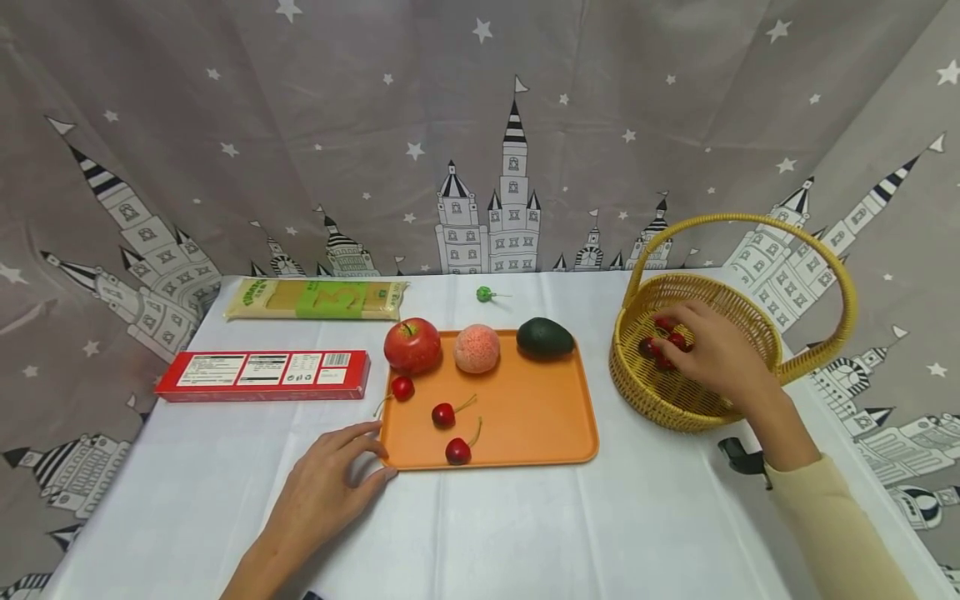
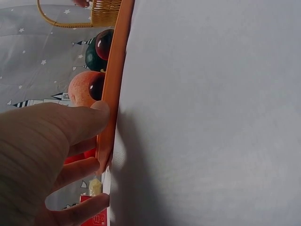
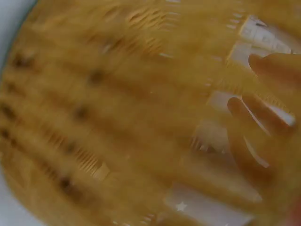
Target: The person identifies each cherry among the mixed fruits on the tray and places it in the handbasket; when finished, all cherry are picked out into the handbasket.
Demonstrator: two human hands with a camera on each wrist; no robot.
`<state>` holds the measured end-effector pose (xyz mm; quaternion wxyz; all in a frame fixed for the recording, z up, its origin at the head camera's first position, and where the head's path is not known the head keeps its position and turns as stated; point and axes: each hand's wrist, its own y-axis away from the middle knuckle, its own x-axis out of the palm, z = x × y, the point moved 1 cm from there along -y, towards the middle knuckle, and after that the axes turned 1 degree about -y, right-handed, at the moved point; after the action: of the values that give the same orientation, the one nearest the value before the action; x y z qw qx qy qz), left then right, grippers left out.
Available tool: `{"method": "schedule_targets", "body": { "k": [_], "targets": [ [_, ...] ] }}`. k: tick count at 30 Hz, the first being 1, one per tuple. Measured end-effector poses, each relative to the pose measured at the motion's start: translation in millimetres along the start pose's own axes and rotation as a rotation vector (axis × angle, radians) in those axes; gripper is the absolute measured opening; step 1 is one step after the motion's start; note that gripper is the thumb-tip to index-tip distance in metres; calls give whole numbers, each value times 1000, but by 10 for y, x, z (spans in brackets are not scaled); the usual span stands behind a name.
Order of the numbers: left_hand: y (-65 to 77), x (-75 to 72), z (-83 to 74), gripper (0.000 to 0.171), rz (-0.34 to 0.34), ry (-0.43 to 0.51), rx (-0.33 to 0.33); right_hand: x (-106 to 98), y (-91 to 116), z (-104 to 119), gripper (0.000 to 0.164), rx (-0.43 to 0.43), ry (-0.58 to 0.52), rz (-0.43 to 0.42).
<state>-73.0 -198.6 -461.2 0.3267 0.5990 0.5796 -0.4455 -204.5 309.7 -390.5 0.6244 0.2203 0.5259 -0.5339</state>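
Observation:
My left hand (image 1: 330,479) rests at the front left corner of an orange tray (image 1: 525,425). In the left wrist view its thumb touches the tray rim (image 2: 113,89), with loosely bent fingers behind. On the tray are three stemmed cherries, one near the front (image 1: 458,451), plus a red apple (image 1: 412,346), a peach (image 1: 477,348) and an avocado (image 1: 545,337). Inside the wicker basket (image 1: 637,392), my right hand (image 1: 708,346) hovers over several cherries (image 1: 648,347), fingers and thumb apart. The right wrist view is blurred; I see nothing held between the fingers.
A noodle packet (image 1: 315,300) and a red box (image 1: 262,376) lie left of the tray. Behind it sits a small green ball with a stem (image 1: 483,294). The basket's tall handle (image 1: 750,218) arches above the right hand. A castle-print curtain (image 1: 337,167) hangs behind.

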Motion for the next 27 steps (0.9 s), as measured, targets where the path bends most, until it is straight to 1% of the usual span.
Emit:
{"method": "schedule_targets", "body": {
  "k": [6, 12, 15, 19, 23, 27],
  "targets": [
    [-6, 7, 4, 24, -6, 0, 4, 49, -27, 279, 39, -83, -16, -35],
    [-7, 5, -1, 24, 2, -6, -5, 134, -33, 529, 38, -151, -55, -47],
    [-5, 1, -3, 24, 7, -7, -12, 193, -27, 634, 37, -182, -77, -43],
    [0, 2, 1, 23, 10, -5, -16, 275, -31, 772, 38, -220, -72, -31],
    [-1, 5, 8, 23, 12, -4, -14, 354, -47, 890, 38, -239, -59, -20],
    [-5, 13, 13, 24, 5, 0, -7, 430, -75, 969, 36, -262, -70, -12]
  ]
}}
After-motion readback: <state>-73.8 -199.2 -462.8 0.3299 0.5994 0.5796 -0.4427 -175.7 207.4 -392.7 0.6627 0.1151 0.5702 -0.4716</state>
